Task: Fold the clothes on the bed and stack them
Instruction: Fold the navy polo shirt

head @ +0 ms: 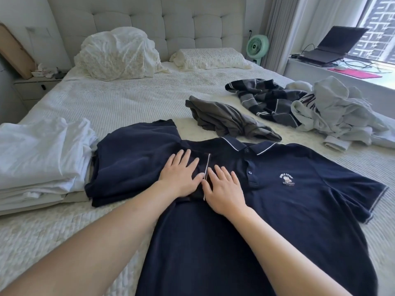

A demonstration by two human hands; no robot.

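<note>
A navy polo shirt (277, 210) lies face up on the bed (119, 103), collar away from me, its left sleeve folded in over the chest. My left hand (181, 174) lies flat on that folded part, fingers straight. My right hand (224, 189) presses flat beside it, near the sleeve's white-trimmed edge. A stack of folded white clothes (38, 163) sits to the left, touching the shirt. Unfolded pieces lie to the right: a grey garment (226, 118), a dark striped one (267, 99) and a pale grey heap (337, 112).
Two white pillows (119, 54) lean near the tufted headboard. A nightstand (34, 86) stands at the left. A green fan (257, 47) stands beside the bed, and a laptop (333, 45) sits on the window ledge at the right.
</note>
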